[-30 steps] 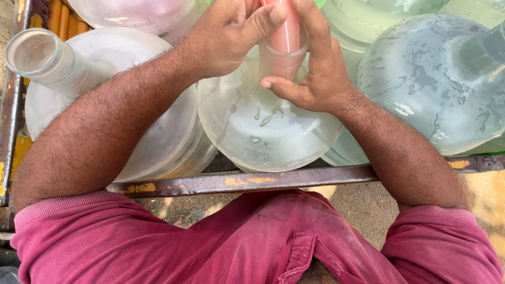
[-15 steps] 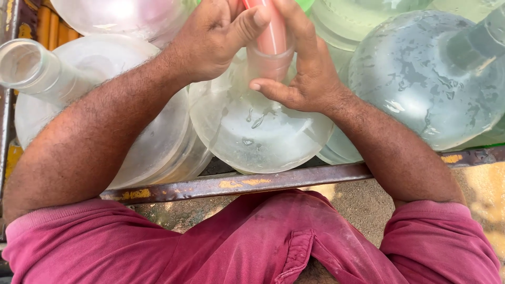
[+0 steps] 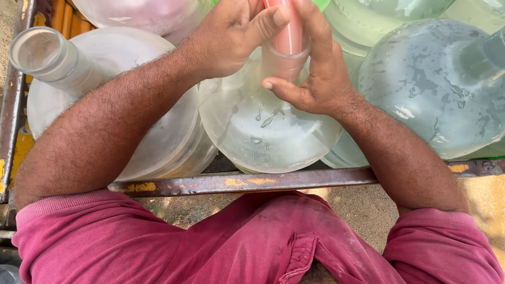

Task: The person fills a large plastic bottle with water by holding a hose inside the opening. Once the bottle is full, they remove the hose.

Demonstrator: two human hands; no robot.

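A large clear water jug (image 3: 263,137) stands in front of me, with drops of water inside. A pink-red cap or sleeve (image 3: 286,31) sits on its neck. My left hand (image 3: 231,37) curls around the top of that neck, thumb pressed on the pink piece. My right hand (image 3: 315,73) cups the neck from the right side, fingers against the same pink piece. Both forearms reach over the rusty metal rail (image 3: 242,181).
Another clear jug (image 3: 105,100) with an open neck (image 3: 37,52) stands at the left. A wet greenish jug (image 3: 436,89) stands at the right, and several more jugs crowd behind. My lap in dark red cloth (image 3: 252,242) fills the bottom.
The view has shifted slightly down and left. Both hands stay on the pink piece at the jug's neck, with the fingers adjusted a little.
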